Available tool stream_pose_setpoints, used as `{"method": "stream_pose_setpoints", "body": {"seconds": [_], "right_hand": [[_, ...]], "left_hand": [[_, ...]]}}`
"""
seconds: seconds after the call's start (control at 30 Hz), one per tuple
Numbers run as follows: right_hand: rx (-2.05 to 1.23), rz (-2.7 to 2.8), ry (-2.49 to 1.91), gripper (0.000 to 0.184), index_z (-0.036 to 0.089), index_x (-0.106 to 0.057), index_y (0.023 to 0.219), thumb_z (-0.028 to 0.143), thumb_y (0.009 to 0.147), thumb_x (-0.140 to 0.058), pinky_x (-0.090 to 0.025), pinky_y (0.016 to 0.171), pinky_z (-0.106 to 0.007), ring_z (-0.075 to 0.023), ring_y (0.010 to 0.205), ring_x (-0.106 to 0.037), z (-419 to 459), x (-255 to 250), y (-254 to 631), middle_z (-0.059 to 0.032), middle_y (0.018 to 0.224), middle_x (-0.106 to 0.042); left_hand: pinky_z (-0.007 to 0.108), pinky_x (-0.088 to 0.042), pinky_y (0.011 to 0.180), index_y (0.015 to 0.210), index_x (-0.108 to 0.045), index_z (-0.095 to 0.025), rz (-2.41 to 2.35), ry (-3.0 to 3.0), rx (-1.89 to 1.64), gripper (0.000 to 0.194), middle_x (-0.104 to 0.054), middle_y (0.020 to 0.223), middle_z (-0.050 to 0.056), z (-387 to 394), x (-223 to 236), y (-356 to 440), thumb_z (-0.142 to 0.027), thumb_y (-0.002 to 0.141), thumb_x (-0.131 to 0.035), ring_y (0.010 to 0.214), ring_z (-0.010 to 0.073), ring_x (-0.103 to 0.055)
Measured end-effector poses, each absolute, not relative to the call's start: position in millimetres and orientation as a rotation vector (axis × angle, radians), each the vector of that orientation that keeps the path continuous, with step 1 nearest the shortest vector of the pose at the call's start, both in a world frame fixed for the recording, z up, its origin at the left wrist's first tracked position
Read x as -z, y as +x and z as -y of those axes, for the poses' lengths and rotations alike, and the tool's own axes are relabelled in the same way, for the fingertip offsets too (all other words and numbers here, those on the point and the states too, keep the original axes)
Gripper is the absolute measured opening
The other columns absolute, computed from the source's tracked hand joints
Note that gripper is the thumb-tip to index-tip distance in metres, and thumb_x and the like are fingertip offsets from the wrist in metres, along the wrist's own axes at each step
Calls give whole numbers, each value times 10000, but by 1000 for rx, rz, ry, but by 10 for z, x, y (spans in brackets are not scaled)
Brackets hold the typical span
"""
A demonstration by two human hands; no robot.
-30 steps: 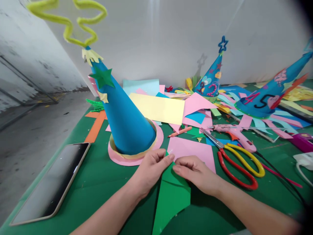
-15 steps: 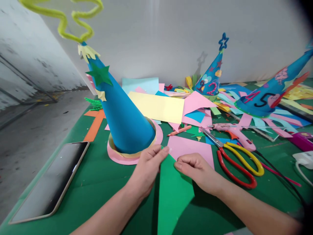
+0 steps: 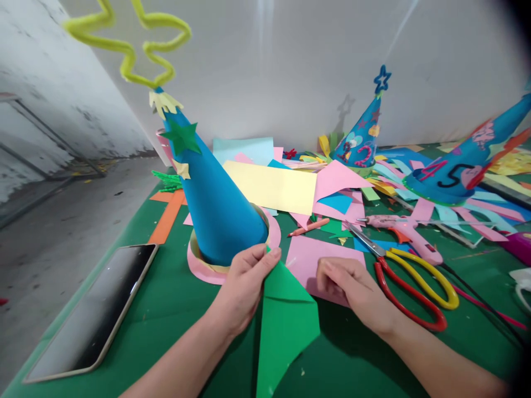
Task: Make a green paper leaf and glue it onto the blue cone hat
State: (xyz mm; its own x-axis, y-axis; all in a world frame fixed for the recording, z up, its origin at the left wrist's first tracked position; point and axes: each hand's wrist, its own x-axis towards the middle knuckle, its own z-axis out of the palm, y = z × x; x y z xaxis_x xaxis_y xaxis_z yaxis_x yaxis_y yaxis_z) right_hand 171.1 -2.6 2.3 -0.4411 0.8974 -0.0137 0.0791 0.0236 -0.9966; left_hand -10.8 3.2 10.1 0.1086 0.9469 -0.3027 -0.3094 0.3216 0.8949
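Note:
A sheet of green paper [image 3: 286,326] with a crease near its top hangs from my left hand [image 3: 244,282], which pinches its upper corner between thumb and fingers. To the right of the paper, my right hand [image 3: 348,287] is apart from it, fingers curled in with nothing visible in them, above a pink paper sheet [image 3: 301,254]. Just behind my left hand stands a blue paper cone hat [image 3: 219,204] with a pink brim, a green star and a yellow pipe-cleaner shape on its tip.
Red-and-yellow-handled scissors [image 3: 415,282] and a pink glue gun [image 3: 409,229] lie right of my right hand. A phone [image 3: 95,309] rests at the left table edge. Farther back are a yellow sheet [image 3: 277,188], paper scraps and two decorated cone hats, one with a blue star [image 3: 360,135], another numbered [image 3: 452,171].
My right hand has let go of the green paper and drawn away to the right. The paper now shows a crease across its upper part. The view has shifted slightly.

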Motion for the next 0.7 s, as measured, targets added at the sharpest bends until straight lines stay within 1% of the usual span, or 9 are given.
{"method": "stream_pose_setpoints", "body": {"seconds": [0.1, 0.2, 0.23, 0.3, 0.37, 0.43, 0.5, 0.6, 0.7], "right_hand": [[-1643, 1637, -1003, 280, 162, -475, 648, 346, 858, -455, -268, 509, -229, -94, 568, -330, 27, -1, 1640, 36, 605, -385], [-1741, 1657, -1030, 205, 168, -435, 624, 239, 783, -544, -232, 476, -218, -78, 530, -276, 47, 37, 1574, 64, 563, -319], [-1755, 1635, -1038, 201, 167, -431, 611, 216, 764, -552, -224, 468, -214, -74, 518, -270, 46, 49, 1571, 69, 551, -313], [-1795, 1529, -1025, 208, 162, -436, 589, 213, 741, -568, -210, 451, -205, -63, 490, -263, 20, 66, 1597, 75, 524, -316], [-1826, 1276, -983, 225, 163, -446, 576, 248, 720, -596, -198, 421, -191, -50, 442, -242, -34, 64, 1650, 86, 483, -314], [-1739, 918, -955, 245, 172, -455, 577, 283, 672, -651, -185, 375, -168, -37, 384, -223, -96, 47, 1698, 103, 432, -306], [-1587, 664, -942, 263, 179, -476, 594, 300, 617, -709, -217, 345, -142, -32, 347, -288, -140, 31, 1718, 106, 404, -367], [-1482, 654, -964, 270, 167, -510, 578, 299, 614, -743, -335, 379, -131, -51, 395, -478, -141, 45, 1685, 51, 453, -552], [-1535, 796, -991, 237, 149, -571, 582, 310, 674, -718, -442, 475, -159, -79, 469, -576, -76, 98, 1616, 3, 512, -630]], "left_hand": [[187, -244, 436, 534, -432, -159, -1069, 1005, -914, 360, -329, 499, -70, 4, -94, -67, -383, 718, -646, 471, 62, -294], [203, -212, 433, 477, -411, -159, -1090, 1184, -856, 408, -290, 483, -71, 7, -128, -28, -404, 728, -619, 471, 69, -260], [207, -219, 430, 480, -437, -159, -1104, 1181, -860, 404, -316, 464, -67, -6, -144, -30, -423, 744, -593, 458, 72, -281], [214, -267, 431, 548, -532, -154, -1123, 1089, -917, 388, -440, 450, -35, -49, -167, -64, -461, 785, -519, 439, 88, -366], [220, -325, 452, 640, -593, -140, -1094, 946, -1029, 397, -553, 495, 17, -99, -164, -116, -474, 811, -463, 461, 109, -453], [219, -356, 473, 680, -602, -138, -1027, 822, -1105, 376, -585, 534, 37, -129, -131, -150, -452, 820, -450, 497, 118, -492], [211, -358, 474, 680, -590, -146, -981, 780, -1108, 291, -577, 540, 25, -118, -85, -136, -386, 809, -487, 506, 113, -493], [211, -366, 489, 731, -599, -143, -943, 851, -1037, 88, -591, 586, 14, -28, -48, -36, -228, 728, -621, 503, 100, -478], [203, -377, 510, 859, -615, -158, -909, 958, -1000, 197, -599, 668, 4, 74, -69, 74, -219, 687, -688, 552, 97, -477]]}}
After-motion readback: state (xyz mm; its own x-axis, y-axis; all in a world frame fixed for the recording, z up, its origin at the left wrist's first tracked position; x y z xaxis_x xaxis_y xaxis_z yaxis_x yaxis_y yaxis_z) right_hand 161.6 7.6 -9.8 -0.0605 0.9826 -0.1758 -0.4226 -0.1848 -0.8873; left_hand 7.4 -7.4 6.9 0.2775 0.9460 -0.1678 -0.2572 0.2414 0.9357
